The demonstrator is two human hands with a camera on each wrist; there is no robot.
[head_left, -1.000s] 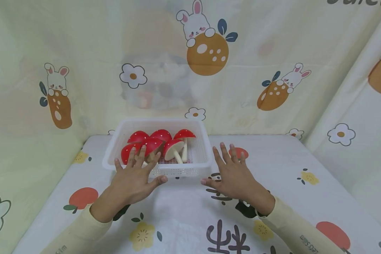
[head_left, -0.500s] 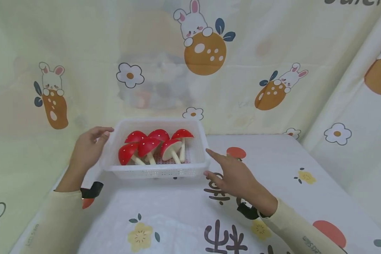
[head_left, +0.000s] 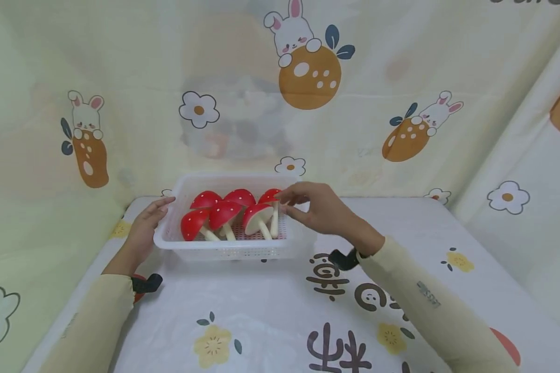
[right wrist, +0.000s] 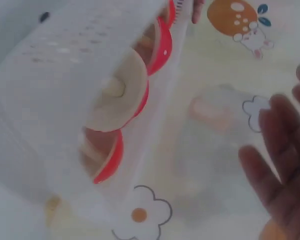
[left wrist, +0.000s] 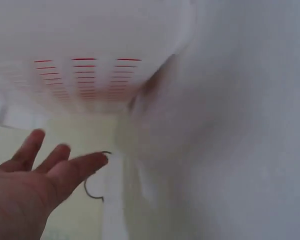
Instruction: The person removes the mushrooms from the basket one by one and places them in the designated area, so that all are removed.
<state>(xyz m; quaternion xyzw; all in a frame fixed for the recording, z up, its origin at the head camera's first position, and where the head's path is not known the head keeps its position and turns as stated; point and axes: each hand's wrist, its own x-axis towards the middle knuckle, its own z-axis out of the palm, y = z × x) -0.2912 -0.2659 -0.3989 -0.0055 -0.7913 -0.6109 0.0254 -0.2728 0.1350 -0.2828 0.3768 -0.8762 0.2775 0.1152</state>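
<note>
A white plastic basket (head_left: 228,245) holds several toy mushrooms with red, white-dotted caps and cream stems. My left hand (head_left: 144,235) is at the basket's left side, its fingertips near the rim; in the left wrist view its fingers (left wrist: 72,172) are loosely extended below the slotted wall. Over the basket's right end is my right hand (head_left: 324,210), fingertips and thumb apart beside the rear right mushroom (head_left: 267,197). Whether they touch it is unclear. In the right wrist view the fingers (right wrist: 277,155) look spread, and a front mushroom (right wrist: 122,95) shows its pale underside.
The basket stands at the back of a table with a white printed cloth (head_left: 261,311). Behind it hangs a cream curtain (head_left: 242,62) with rabbit and flower prints. A black strap (head_left: 147,283) is on the left wrist, another black strap (head_left: 343,260) on the right.
My hands were spread before the basket. The left hand moved out to the basket's left side; the right hand went from beside the basket up over its right end. The mushrooms look unmoved.
</note>
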